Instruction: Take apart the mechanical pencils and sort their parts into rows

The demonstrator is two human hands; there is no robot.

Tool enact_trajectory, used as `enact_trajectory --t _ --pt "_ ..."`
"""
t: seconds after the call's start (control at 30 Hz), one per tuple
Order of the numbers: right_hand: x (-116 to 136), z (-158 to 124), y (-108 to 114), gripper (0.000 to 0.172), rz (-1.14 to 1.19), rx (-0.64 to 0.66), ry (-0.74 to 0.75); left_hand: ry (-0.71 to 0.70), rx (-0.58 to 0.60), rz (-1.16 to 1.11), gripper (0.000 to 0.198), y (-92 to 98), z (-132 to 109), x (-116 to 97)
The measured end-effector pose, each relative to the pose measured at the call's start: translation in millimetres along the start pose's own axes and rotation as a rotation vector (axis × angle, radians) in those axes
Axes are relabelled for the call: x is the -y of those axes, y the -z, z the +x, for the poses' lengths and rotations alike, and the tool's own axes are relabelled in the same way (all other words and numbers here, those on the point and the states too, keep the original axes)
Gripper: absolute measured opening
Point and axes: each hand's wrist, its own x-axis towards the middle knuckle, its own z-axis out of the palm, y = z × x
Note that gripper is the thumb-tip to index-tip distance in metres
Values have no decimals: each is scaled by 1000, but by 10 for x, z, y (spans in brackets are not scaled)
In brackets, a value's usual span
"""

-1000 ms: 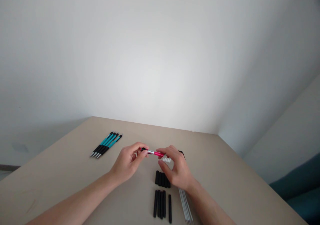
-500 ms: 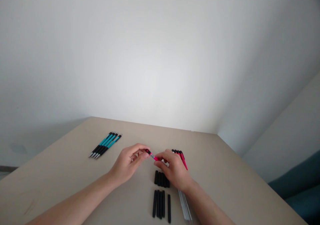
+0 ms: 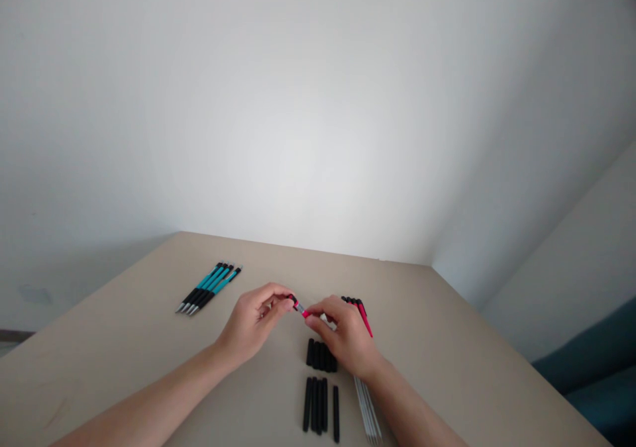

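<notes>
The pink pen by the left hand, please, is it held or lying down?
The pen is held: left hand pinches its black end, right hand its pink part.

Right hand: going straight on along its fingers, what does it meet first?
Past the pink barrel in its fingers, probably the left hand, which pinches the barrel's black end. Depth is uncertain from one view.

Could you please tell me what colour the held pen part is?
The pen part is pinkish-red, black and silvery, showing best in the head view.
</notes>
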Motion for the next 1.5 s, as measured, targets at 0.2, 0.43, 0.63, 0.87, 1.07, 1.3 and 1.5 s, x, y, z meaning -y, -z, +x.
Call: enact_trajectory --t 0.2,0.43,0.63,0.87,1.07,1.3,1.5 --pt "10 3 11 19 30 -32 69 84 34 -148 23 -26 7 29" --pt "53 -12 9 26 52 -30 96 71 104 -170 25 -39 2 61" --pt "-197 77 219 19 -203 -266 -145 97 108 -69 30 -29 7 58" --pt "-657 0 688 18 -545 -159 -681 80 144 -6 30 -27 0 124" --pt "-776 -104 721 13 -602 -46 -874 81 129 2 30 -25 1 126" --pt "-762 -87 709 25 -589 -22 -849 85 126 -1 29 -23 1 118" --pt "-770 -74 679 18 -579 -25 -825 92 127 11 28 -17 15 79"
